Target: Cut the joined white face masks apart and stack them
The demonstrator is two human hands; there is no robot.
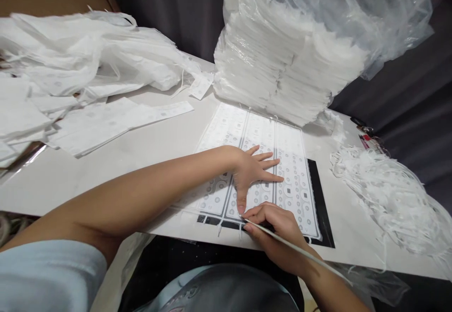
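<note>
My left hand [253,168] is spread over a white sheet [290,142] marked with rows of small circles and divided into long panels by grey lines. Its thumb points down toward the sheet's near edge. Close to that thumb, my right hand [277,229] pinches the end of a thin white strip [300,250], which runs back over my right wrist and forearm. Whether the strip's tip is joined to the sheet cannot be made out. Beneath the sheet lies a black board [320,203], showing along the right and near edges. Short strip ends stick out at the near edge.
A tall stack of white sheets [275,62] in clear plastic [381,15] stands behind the work. On the right lies a tangled heap of thin white strips [388,199]. Cut white pieces [95,123] and a white plastic bag [116,53] cover the left side of the table [165,137].
</note>
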